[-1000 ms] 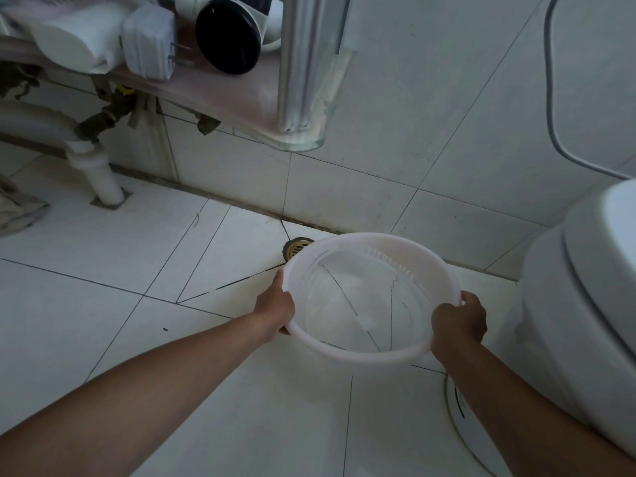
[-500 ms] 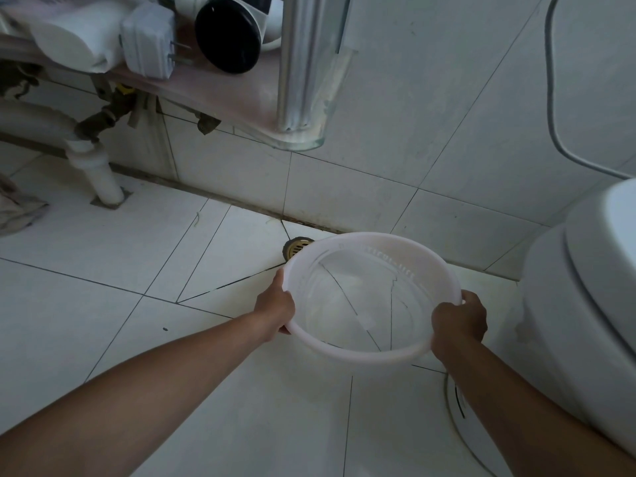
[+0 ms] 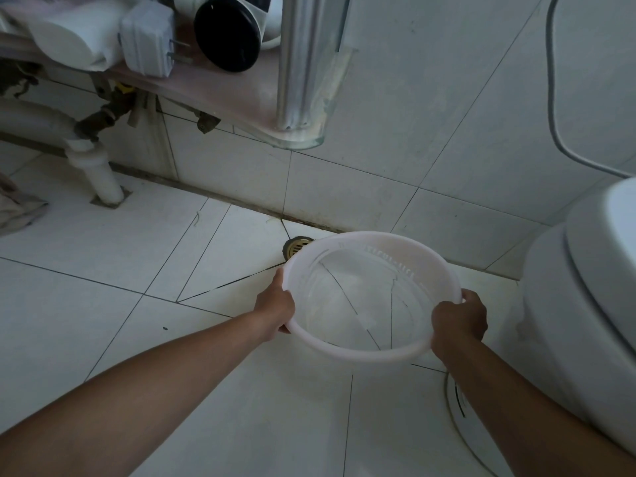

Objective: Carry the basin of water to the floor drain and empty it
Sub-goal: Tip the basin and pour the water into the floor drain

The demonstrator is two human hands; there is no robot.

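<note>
**Water could overshoot the drain**

The white basin (image 3: pixel 361 354) hangs at centre frame. The left hand (image 3: pixel 275 306) and right hand (image 3: pixel 459 320) each curl their fingers round opposite sides of its rim. Its far edge overlaps the brass floor drain (image 3: pixel 296 247). Tipping too fast would likely send water past the drain, across the tiles (image 3: pixel 103 242) or toward the toilet (image 3: pixel 585 321) at right.

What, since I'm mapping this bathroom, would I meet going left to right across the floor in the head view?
Crumpled cloth → white pipe → left hand → basin → right hand → toilet.
</note>
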